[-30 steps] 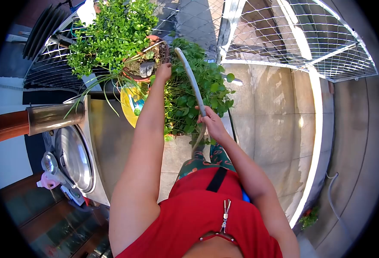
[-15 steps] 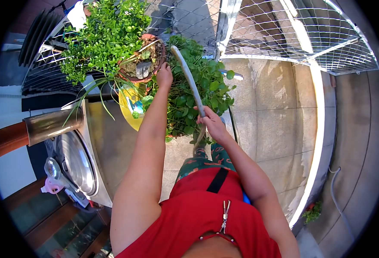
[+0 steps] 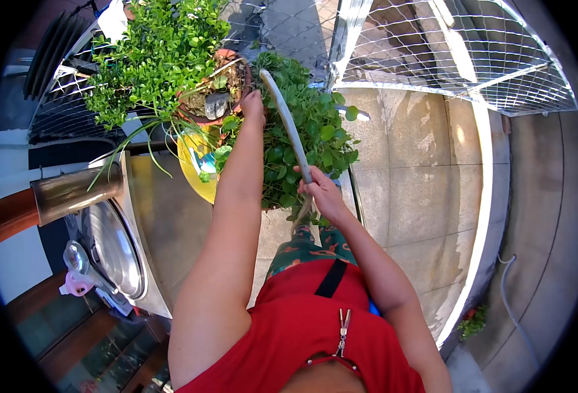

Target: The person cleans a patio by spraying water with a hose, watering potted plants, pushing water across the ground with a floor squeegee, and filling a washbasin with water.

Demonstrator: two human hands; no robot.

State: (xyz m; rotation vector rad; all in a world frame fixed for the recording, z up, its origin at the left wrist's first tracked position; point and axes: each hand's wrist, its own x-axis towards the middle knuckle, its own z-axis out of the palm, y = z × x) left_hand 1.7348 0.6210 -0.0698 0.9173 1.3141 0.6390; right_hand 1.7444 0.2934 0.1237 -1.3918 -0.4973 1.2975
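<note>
My right hand (image 3: 323, 194) is closed around a grey hose (image 3: 285, 118), which curves up and away from me, its far end beside the pots. A lower length of the hose hangs behind the hand toward my legs. At the right rim of a terracotta pot (image 3: 246, 77) is my left hand (image 3: 253, 107), its fingers closed at the edge and partly hidden. Soil, a grey stone (image 3: 217, 105) and a dense small-leaved plant (image 3: 151, 56) are in that pot. Round-leaved greenery (image 3: 289, 144) grows just below and right of my left hand.
A wire-mesh gate (image 3: 446, 52) stands at upper right, above the tiled floor (image 3: 420, 196). On the left, a counter edge (image 3: 146, 229) borders a metal lid (image 3: 115, 249). A yellow object (image 3: 196, 167) sits under the pot. Another hose (image 3: 508, 288) lies at far right.
My left hand has shifted slightly up along the pot's rim, and its forearm has swung a little right. The right hand keeps hold of the hose, almost unmoved.
</note>
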